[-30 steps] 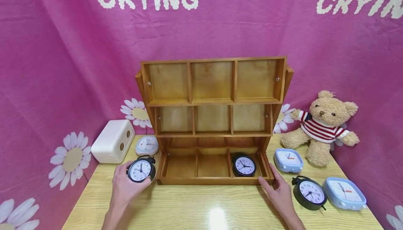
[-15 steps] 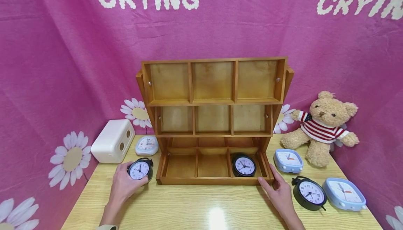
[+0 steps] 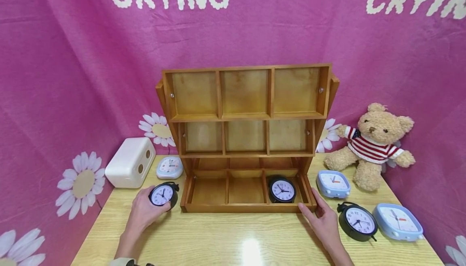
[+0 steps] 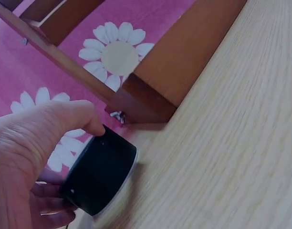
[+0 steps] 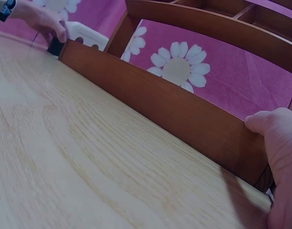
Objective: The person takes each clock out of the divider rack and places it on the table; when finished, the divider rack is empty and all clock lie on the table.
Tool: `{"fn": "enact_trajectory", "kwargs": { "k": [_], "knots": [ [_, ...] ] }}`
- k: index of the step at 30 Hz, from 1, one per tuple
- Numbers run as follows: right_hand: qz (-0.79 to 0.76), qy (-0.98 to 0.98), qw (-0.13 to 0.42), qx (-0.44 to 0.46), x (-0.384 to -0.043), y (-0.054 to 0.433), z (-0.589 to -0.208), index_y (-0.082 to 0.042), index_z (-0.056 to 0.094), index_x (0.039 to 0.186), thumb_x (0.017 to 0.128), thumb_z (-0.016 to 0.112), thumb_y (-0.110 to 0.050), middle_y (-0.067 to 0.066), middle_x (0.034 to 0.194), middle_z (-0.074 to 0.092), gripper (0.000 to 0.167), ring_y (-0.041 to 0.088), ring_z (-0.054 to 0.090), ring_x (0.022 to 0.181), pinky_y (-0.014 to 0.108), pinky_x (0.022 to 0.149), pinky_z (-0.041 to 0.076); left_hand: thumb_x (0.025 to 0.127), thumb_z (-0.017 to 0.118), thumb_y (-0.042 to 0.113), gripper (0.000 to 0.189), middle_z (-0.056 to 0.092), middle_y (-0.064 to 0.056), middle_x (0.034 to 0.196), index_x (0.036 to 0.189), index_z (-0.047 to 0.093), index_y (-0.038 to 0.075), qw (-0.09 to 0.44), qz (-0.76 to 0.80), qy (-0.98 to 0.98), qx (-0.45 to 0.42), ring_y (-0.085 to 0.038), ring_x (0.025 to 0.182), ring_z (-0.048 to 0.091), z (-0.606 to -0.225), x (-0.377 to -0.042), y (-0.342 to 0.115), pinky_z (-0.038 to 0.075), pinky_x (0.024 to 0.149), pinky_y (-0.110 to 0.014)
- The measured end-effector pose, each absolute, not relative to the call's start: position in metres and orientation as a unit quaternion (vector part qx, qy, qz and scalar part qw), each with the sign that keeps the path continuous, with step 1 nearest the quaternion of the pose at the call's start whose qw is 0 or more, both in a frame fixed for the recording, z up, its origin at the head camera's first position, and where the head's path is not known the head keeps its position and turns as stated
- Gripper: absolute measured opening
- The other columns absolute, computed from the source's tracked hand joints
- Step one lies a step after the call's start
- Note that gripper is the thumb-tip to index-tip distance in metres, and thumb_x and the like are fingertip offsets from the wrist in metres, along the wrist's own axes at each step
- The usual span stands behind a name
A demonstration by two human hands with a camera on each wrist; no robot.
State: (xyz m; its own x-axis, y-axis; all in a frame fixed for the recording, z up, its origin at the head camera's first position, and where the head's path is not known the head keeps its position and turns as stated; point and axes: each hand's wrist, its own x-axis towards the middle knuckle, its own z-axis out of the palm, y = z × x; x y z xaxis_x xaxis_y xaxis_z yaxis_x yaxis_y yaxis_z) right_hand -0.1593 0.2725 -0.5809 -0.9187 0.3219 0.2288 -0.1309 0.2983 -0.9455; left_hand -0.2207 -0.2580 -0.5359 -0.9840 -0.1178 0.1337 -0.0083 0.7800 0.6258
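Observation:
My left hand [image 3: 143,212] grips a round black alarm clock [image 3: 162,194] by its sides, just left of the wooden shelf rack [image 3: 247,208]. In the left wrist view the clock's black casing [image 4: 102,169] is tilted at the wood tabletop; whether it touches cannot be told. My right hand [image 3: 325,222] holds the rack's lower right front corner. Its thumb [image 5: 260,123] lies on the front board, while its other fingers go round the side, mostly hidden. A second black alarm clock [image 3: 282,190] sits in the bottom row's right compartment.
A white box with round holes [image 3: 130,164] and a pale clock [image 3: 170,167] stand at left. On the right are two blue clocks [image 3: 333,184], another black alarm clock [image 3: 358,221] and a teddy bear [image 3: 375,144]. Pink cloth [image 3: 247,31] hangs behind the rack.
My left hand has lowered the black alarm clock slightly and tilted its face further back. More of the left cuff shows at the bottom edge. The right hand keeps its place on the rack.

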Motion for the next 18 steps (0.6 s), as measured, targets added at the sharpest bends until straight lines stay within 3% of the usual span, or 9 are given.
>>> {"fn": "enact_trajectory", "kwargs": {
  "k": [8,18],
  "knots": [
    [0.589,-0.782,0.193,-0.071,-0.16,0.274,-0.58,0.001,0.05,0.152,0.09,0.082,-0.006,0.027,0.15,0.052,0.07,-0.008,0.056,0.113,0.006,0.091,0.047,0.08,0.087,0.044,0.103,0.044,-0.037,0.153,0.152,0.039,-0.012,0.076,-0.337,-0.937,0.049,-0.054,0.141,0.042,-0.522,-0.209,-0.252,0.037,0.115,-0.066],
    [0.584,-0.784,0.196,-0.076,-0.16,0.273,-0.581,0.003,0.051,0.151,0.09,0.083,-0.009,0.028,0.149,0.053,0.069,-0.014,0.055,0.11,0.006,0.091,0.047,0.078,0.089,0.027,0.079,0.062,-0.032,0.137,0.141,0.058,-0.007,0.209,-0.368,-0.906,0.009,-0.051,0.126,0.06,-0.508,-0.195,-0.219,0.049,0.105,-0.062]
  ]
}}
